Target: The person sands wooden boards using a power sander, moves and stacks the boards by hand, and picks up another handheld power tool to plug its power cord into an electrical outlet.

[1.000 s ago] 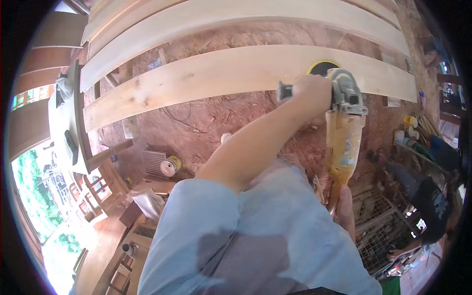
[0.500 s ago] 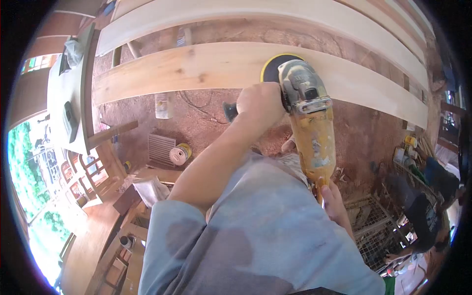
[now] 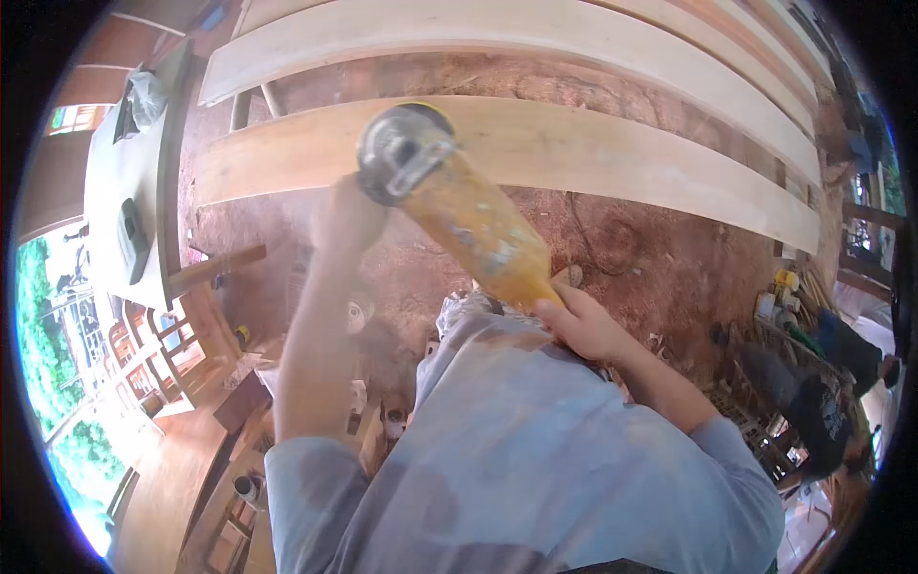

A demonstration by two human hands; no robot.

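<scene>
A yellow power sander [image 3: 488,230] with a grey, blurred head lies over the left part of a long pale wooden board [image 3: 574,148]. The yellow rim of its round pad shows above the head, against the board. My left hand [image 3: 352,215], smeared by motion, is at the left side of the sander's head; the side handle seen earlier is hidden. My right hand [image 3: 579,323] is wrapped round the rear end of the yellow body, close to my shirt.
More long boards [image 3: 459,29] lie beyond the first one. A table [image 3: 105,201] with a plastic bag [image 3: 146,99] and a dark tool [image 3: 132,239] stands at the left. Another person in dark clothes [image 3: 818,421] is at the lower right, beside cans [image 3: 786,279].
The sander has travelled left along the board, and its body now slants from upper left to lower right. Both my hands have moved left with it.
</scene>
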